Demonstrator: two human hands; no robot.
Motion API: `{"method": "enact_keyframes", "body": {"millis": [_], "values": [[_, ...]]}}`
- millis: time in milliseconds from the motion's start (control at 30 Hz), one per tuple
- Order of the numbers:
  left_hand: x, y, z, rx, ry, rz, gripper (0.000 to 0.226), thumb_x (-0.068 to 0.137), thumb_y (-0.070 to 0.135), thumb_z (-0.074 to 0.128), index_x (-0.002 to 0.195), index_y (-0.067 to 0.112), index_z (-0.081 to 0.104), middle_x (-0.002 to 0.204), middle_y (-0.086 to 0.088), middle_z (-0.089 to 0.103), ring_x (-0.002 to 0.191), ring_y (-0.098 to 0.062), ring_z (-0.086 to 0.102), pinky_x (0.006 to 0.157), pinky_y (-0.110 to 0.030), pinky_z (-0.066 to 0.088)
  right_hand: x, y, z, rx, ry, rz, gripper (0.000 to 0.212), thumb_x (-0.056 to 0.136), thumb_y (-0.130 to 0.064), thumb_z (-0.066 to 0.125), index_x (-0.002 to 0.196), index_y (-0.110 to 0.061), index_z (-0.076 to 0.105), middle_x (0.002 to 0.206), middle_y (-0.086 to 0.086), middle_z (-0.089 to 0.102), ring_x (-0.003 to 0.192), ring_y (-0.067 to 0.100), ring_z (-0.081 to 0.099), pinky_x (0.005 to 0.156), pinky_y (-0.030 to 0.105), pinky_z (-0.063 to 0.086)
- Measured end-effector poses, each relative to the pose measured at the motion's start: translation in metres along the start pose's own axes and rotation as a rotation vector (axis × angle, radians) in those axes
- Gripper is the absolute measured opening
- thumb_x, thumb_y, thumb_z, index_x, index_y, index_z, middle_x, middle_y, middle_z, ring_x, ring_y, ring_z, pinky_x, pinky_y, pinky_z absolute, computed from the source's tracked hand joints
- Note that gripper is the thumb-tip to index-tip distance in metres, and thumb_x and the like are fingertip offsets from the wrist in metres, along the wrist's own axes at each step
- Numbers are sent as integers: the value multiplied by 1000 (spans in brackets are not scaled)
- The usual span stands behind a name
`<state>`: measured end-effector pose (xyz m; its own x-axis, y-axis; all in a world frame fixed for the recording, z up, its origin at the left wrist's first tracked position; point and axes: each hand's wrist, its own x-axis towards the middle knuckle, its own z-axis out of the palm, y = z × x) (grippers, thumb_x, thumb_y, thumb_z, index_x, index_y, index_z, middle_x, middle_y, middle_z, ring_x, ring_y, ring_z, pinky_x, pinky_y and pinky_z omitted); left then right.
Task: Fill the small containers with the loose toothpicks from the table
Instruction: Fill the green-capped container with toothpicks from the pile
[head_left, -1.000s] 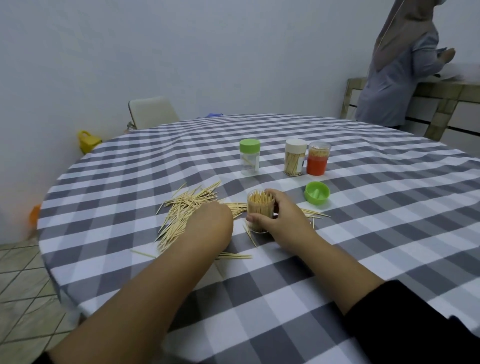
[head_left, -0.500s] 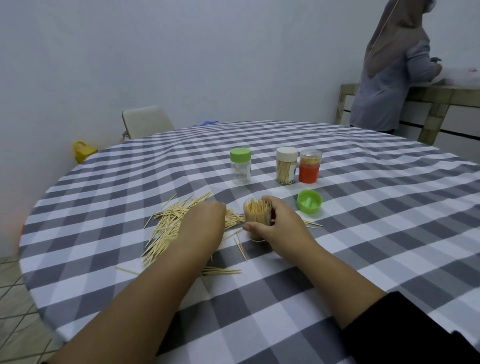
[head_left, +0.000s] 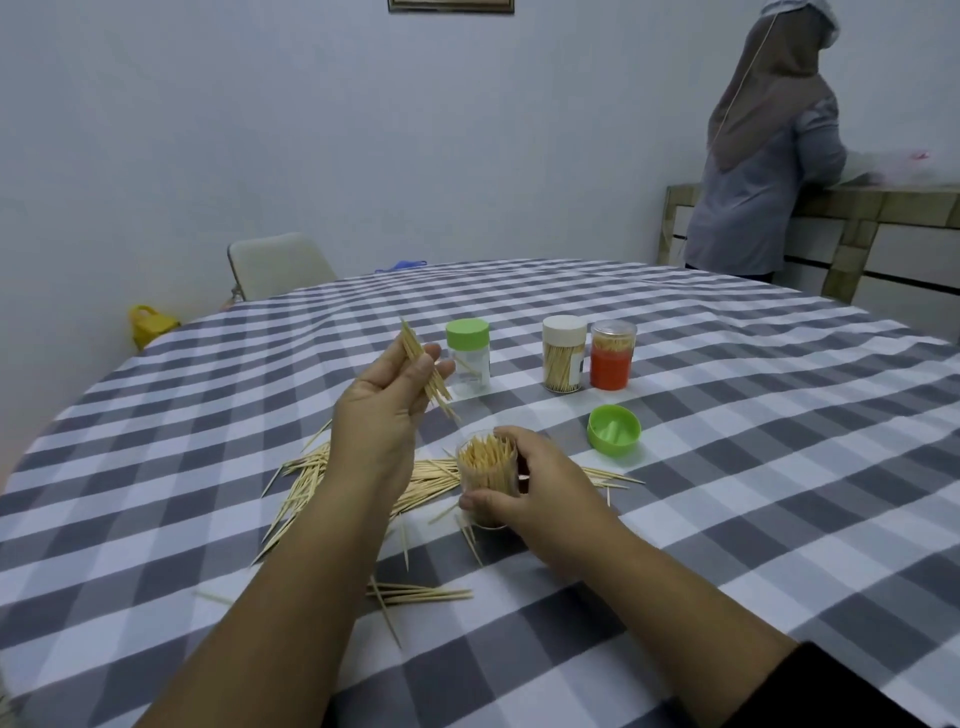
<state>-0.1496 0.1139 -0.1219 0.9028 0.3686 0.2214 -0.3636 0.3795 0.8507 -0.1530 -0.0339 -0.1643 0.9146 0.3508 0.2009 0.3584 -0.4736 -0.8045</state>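
Note:
My left hand (head_left: 384, 410) is raised above the table and pinches a small bundle of toothpicks (head_left: 423, 366), tips slanting down toward the open clear container (head_left: 487, 475). That container stands upright, packed with toothpicks, and my right hand (head_left: 540, 488) grips its side. Loose toothpicks (head_left: 301, 486) lie scattered on the checked tablecloth (head_left: 727, 467) to the left and in front of the container. A loose green lid (head_left: 614, 430) lies open side up to the right.
Behind stand three more containers: a nearly empty one with a green cap (head_left: 468, 357), a white-capped one (head_left: 563, 360) with toothpicks, and a clear one with an orange base (head_left: 613, 361). A chair (head_left: 278, 270) and a standing person (head_left: 763, 156) are beyond the table.
My left hand lifted off the pile on the table, bringing up a bundle of toothpicks above the open container. My right hand kept holding the container.

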Motion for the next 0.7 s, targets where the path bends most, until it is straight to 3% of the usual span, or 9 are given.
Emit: {"method": "enact_keyframes", "body": {"millis": [267, 400, 567, 700], "values": [[-10, -14, 10, 72, -150, -35, 26, 88, 3, 56, 109, 16, 65, 91, 2, 74, 86, -14, 70, 80, -26, 57, -2, -3, 0, 27, -5, -24, 69, 75, -33, 78, 133, -24, 43, 120, -8, 48, 111, 12, 50, 96, 29, 44], [-11, -14, 10, 48, -154, -32, 25, 87, 2, 55, 106, 15, 66, 90, 2, 74, 85, -15, 70, 81, -26, 57, -1, -2, 1, 27, -4, -38, 65, 74, -33, 78, 129, -26, 46, 119, -6, 51, 108, 11, 52, 95, 32, 46], [-10, -7, 10, -27, -144, 3, 23, 89, 2, 54, 105, 13, 65, 89, 2, 74, 83, -13, 71, 70, -23, 58, 2, 2, 3, 28, 13, -35, 62, 71, -35, 80, 125, -26, 50, 115, -6, 55, 103, 11, 55, 92, 32, 48], [-10, -10, 10, -2, -158, 3, 24, 89, 1, 54, 105, 14, 65, 89, 3, 74, 83, -13, 71, 74, -24, 58, 3, 3, 4, 31, 9, -37, 59, 71, -36, 80, 122, -27, 52, 113, -5, 57, 101, 11, 56, 90, 32, 49]]}}
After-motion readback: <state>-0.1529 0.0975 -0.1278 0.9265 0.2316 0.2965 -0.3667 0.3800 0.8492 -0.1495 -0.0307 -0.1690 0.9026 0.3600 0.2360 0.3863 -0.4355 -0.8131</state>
